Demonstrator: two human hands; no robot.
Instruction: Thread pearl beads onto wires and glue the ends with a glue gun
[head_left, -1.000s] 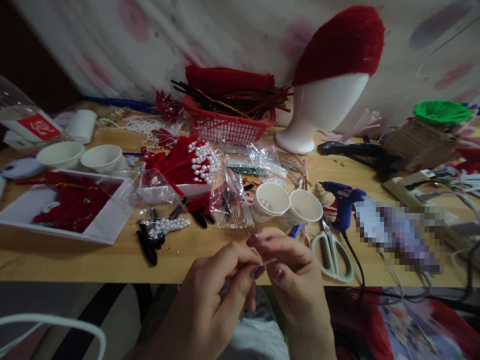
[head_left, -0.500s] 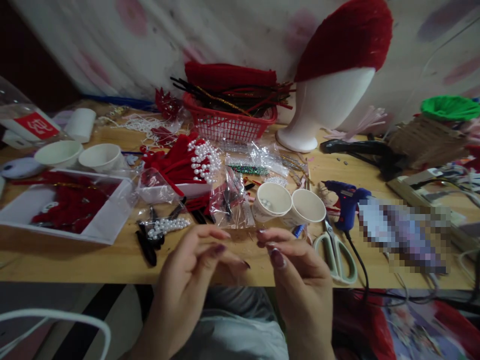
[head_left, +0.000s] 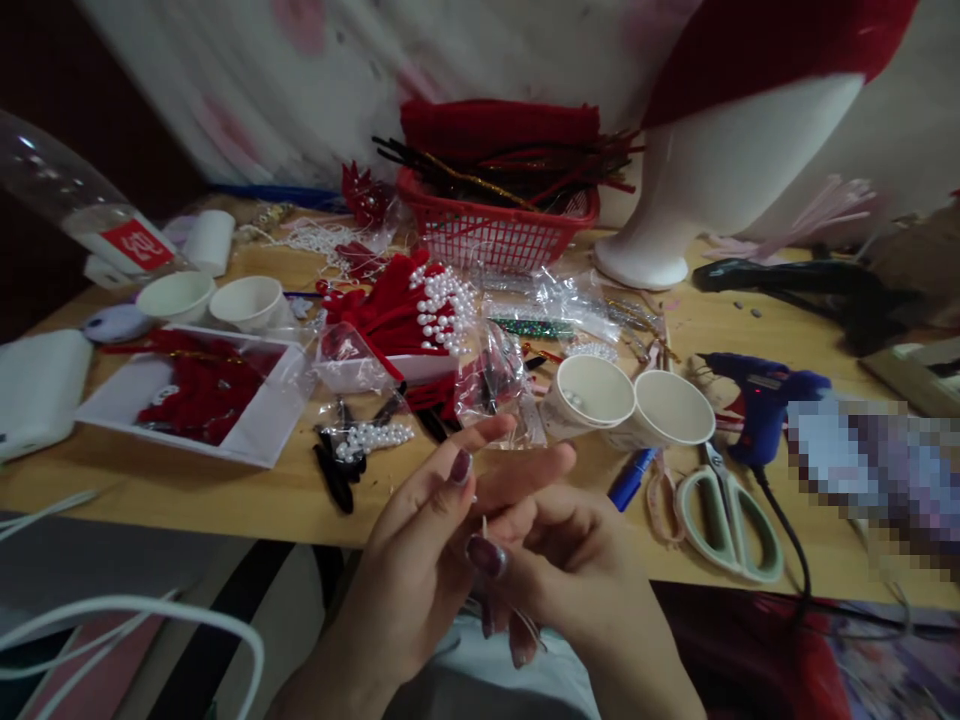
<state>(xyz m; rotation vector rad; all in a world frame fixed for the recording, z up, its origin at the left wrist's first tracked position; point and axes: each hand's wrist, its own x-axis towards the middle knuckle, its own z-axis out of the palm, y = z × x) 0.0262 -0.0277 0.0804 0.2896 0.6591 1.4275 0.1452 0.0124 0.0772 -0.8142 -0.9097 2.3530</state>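
My left hand [head_left: 431,545] and my right hand [head_left: 559,560] meet above my lap at the table's front edge. The right thumb and fingers pinch thin pale strands [head_left: 527,625], whose ends stick out above and below the grip; whether they are wire or thread I cannot tell. My left thumb and fingers are closed together beside them, with a tiny white speck at the tips too small to name. Just beyond the hands stand a paper cup [head_left: 596,392] with a few white pearl beads inside and a second paper cup [head_left: 675,408].
Scissors [head_left: 727,520], a blue marker [head_left: 634,480] and a blue glue gun [head_left: 765,390] lie to the right. Behind are a red basket [head_left: 495,235] and a white mannequin head [head_left: 720,190]. Pearl-tipped red stems [head_left: 390,310] and a white box [head_left: 255,440] are left.
My hands, apart before, have come together, and pale strands now show between the right fingers. The view has shifted, so the table's things appear moved, those at the right further right.
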